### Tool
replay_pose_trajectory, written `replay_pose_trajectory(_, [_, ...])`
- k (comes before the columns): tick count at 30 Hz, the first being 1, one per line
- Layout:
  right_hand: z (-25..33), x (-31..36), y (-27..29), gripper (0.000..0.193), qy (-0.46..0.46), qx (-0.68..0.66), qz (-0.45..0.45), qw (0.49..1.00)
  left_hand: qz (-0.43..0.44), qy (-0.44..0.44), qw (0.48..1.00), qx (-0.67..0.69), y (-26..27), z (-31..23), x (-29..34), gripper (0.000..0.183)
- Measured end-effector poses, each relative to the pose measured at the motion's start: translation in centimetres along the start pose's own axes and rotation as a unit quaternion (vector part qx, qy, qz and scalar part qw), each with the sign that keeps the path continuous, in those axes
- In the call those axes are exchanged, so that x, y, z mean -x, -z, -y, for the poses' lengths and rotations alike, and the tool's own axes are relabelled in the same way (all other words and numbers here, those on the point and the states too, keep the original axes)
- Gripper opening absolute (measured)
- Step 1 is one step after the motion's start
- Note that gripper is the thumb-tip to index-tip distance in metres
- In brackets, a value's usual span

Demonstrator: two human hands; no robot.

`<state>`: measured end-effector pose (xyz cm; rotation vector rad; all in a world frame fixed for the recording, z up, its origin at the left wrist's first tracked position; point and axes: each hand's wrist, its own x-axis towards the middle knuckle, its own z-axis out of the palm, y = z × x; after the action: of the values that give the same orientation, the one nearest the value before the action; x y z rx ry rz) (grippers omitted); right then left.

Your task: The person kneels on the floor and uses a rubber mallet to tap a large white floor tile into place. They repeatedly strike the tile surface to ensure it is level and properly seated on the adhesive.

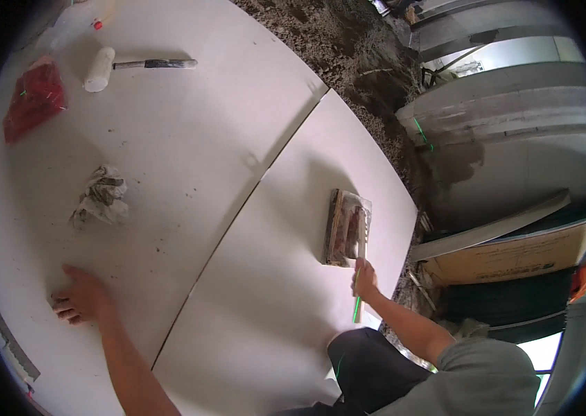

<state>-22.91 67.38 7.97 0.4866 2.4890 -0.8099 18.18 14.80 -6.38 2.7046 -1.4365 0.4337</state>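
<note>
My right hand (366, 279) is closed round the pale wooden handle of a block-headed mallet (341, 232). Its wide rectangular head, stained with brown and grey, is over the right-hand large white floor tile (265, 277); I cannot tell whether it touches the surface. My left hand (83, 297) leans on the left-hand white tile (168, 145) with thumb and fingers apart, holding nothing that I can see. A crumpled, dirty white rag or paper (103, 195) lies beyond that hand. Between the two tiles runs a narrow dark joint.
Farther off on the left tile lie a white-headed mallet (100, 69) with a dark handle and a red plastic bag (35, 100). Rough brown mortar or soil (348, 76) borders the tiles. Long boards (514, 249) and a pale wall stand at the right.
</note>
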Motion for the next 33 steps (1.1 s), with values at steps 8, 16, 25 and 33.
replay_pose_trajectory(8, [-2.5,-8.1,8.9,0.046,0.233,0.292,0.057,0.926,-0.041,-0.198,0.972,0.121,-0.5,4.4,-1.7,0.093])
replay_pose_trajectory(16, [-17.4,-9.9,19.4,0.071,0.205,0.263,0.127,0.934,-0.022,-0.334,0.926,0.177,6.2,19.3,23.2,0.071])
replay_pose_trajectory(25, [-20.3,-9.3,23.6,0.072,0.183,0.082,0.248,0.948,0.082,-0.059,0.995,0.023,18.3,10.7,56.9,0.086])
replay_pose_trajectory(33, [-16.0,-16.9,23.6,0.067,0.035,0.05,0.17,0.983,0.06,-0.04,0.997,0.033,17.6,9.4,56.5,0.089])
